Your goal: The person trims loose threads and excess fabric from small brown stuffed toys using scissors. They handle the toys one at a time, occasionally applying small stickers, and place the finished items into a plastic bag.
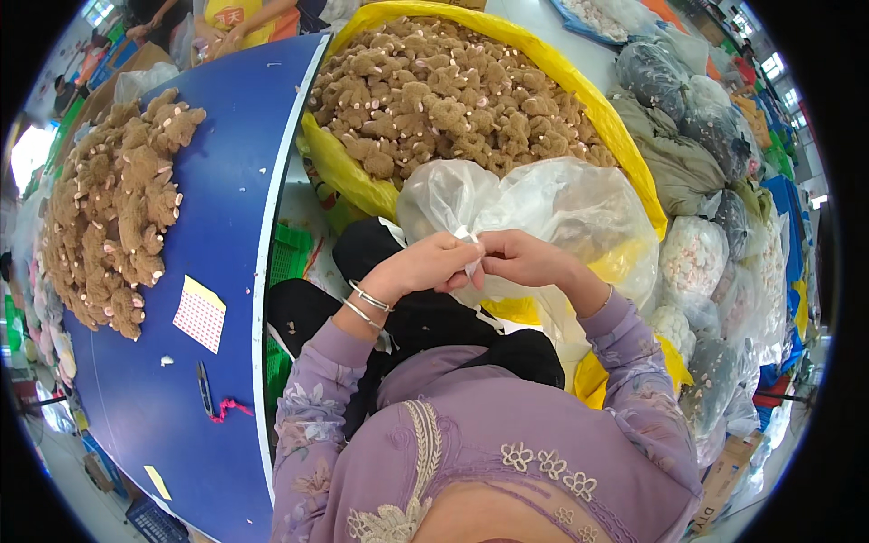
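Above my lap, both hands meet at the gathered neck of a clear plastic bag (579, 204). My left hand (427, 264), with two bangles at its wrist, is closed on the twisted plastic. Pinched close beside it, my right hand (523, 258) grips the same neck, and a white end of plastic pokes up between the fingers. Whether the neck is knotted cannot be seen. The bag's puffed body spreads ahead and to the right, over the near side of a large yellow sack (638, 149). Small brown plush toys (453, 90) fill that sack.
On the left stands a blue table (226, 217) with a pile of brown plush toys (118, 217), a sticker sheet (199, 314) and a slim black tool (204, 389) on a pink cord. Stuffed bags (697, 253) crowd the right. Another person's arms (240, 27) show beyond the table.
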Action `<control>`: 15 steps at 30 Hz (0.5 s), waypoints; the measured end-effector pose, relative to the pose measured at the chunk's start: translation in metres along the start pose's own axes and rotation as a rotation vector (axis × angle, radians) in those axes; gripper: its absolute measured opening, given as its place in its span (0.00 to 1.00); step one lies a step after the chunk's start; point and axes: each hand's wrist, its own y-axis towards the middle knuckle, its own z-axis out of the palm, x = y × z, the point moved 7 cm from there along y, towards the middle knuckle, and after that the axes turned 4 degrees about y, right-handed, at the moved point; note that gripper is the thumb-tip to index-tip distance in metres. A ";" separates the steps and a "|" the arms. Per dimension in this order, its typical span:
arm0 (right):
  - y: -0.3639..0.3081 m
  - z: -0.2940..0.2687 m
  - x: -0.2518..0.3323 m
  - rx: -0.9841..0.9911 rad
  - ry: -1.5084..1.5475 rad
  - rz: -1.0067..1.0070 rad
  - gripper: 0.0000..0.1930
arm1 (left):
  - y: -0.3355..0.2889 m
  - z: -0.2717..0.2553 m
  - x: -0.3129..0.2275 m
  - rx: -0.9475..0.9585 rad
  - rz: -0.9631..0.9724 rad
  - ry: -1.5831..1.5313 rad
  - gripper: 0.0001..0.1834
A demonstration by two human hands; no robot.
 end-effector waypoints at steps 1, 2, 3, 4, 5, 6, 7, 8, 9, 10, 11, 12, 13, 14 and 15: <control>0.000 -0.006 0.002 -0.002 -0.100 -0.001 0.09 | 0.002 -0.003 -0.001 -0.040 0.047 0.006 0.23; -0.001 -0.011 0.004 -0.005 -0.201 -0.002 0.09 | 0.002 -0.006 -0.004 -0.081 0.094 0.012 0.22; -0.004 -0.024 0.008 -0.103 -0.094 -0.040 0.09 | -0.001 -0.012 -0.008 -0.140 0.050 0.079 0.18; -0.007 -0.035 0.012 -0.199 0.014 -0.081 0.10 | -0.002 -0.018 -0.012 -0.245 0.119 0.123 0.18; -0.008 -0.040 0.015 -0.253 0.175 -0.097 0.10 | -0.004 -0.021 -0.013 -0.350 0.189 0.167 0.17; -0.009 -0.044 0.018 -0.303 0.337 -0.124 0.11 | -0.006 -0.024 -0.013 -0.457 0.257 0.212 0.16; -0.006 -0.038 0.023 -0.306 0.552 -0.127 0.13 | -0.002 -0.021 -0.006 -0.442 0.257 0.169 0.14; -0.002 -0.032 0.026 -0.304 0.766 -0.128 0.15 | -0.001 -0.014 -0.005 -0.459 0.311 0.186 0.14; 0.007 -0.027 0.019 -0.228 0.780 -0.283 0.16 | 0.001 -0.006 -0.002 -0.465 0.345 0.158 0.15; 0.014 -0.028 0.011 -0.240 0.895 -0.233 0.16 | 0.002 0.000 0.003 -0.475 0.379 0.129 0.16; 0.020 -0.029 0.006 -0.249 1.009 -0.181 0.16 | 0.000 0.002 0.009 -0.509 0.398 0.223 0.17; 0.027 -0.030 -0.002 -0.259 1.123 -0.126 0.17 | -0.003 0.004 0.015 -0.540 0.416 0.316 0.18; 0.029 -0.056 -0.022 -0.456 0.819 -0.023 0.16 | -0.011 0.009 0.018 -0.577 0.438 0.386 0.18; 0.019 -0.097 -0.030 -0.775 0.365 0.038 0.13 | -0.021 0.011 0.030 -0.571 0.445 0.416 0.17; 0.006 -0.148 -0.049 -0.802 0.366 -0.030 0.14 | -0.036 0.011 0.048 -0.562 0.453 0.442 0.17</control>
